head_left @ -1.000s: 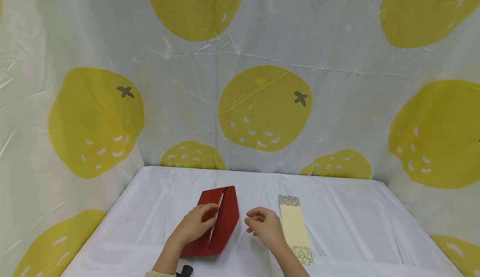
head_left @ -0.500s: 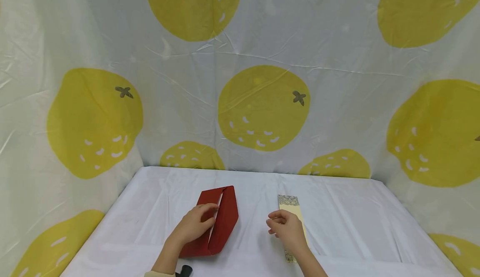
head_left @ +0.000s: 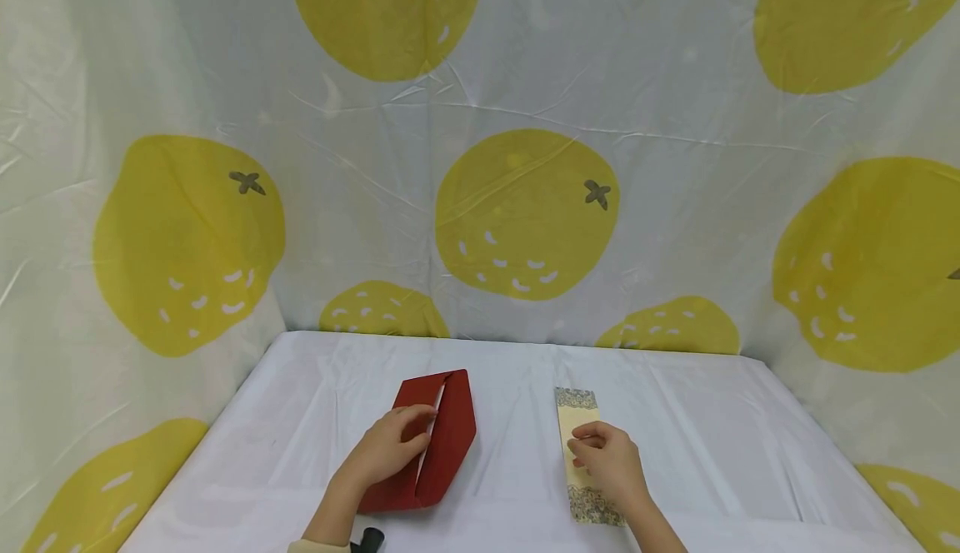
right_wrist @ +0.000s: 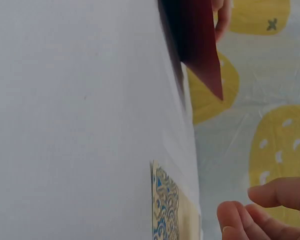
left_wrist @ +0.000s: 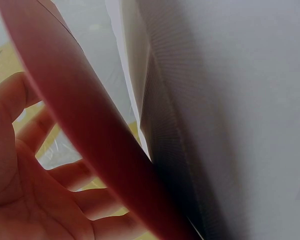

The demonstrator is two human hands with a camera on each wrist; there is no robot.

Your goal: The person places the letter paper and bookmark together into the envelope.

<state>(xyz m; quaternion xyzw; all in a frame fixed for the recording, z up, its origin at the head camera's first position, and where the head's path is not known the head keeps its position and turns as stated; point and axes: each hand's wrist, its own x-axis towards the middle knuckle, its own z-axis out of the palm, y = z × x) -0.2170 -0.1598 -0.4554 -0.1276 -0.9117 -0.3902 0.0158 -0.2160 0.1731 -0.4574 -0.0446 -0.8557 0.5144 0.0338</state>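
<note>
My left hand [head_left: 384, 450] holds a red envelope [head_left: 450, 445] at its slit, fingers bent over the near panel. In the left wrist view the fingertips go behind the edge of the red panel [left_wrist: 90, 110], which tilts up over the white cloth. The envelope's pointed flap faces right, and a white strip shows along the slit. My right hand [head_left: 613, 463] hovers over a cream card [head_left: 576, 420] with ornate patterned ends, its fingers loosely bent and nothing between them. In the right wrist view the thumb and fingertips of this hand [right_wrist: 270, 215] stand beside the card's patterned end [right_wrist: 166, 205].
A white cloth [head_left: 697, 436] covers the table. Fabric with large yellow fruit prints [head_left: 528, 216] hangs behind and at both sides. A black object [head_left: 369, 540] shows beside the left wrist at the front edge.
My right hand has moved right, from beside the envelope to over the cream card. The left hand and the red envelope have stayed in place.
</note>
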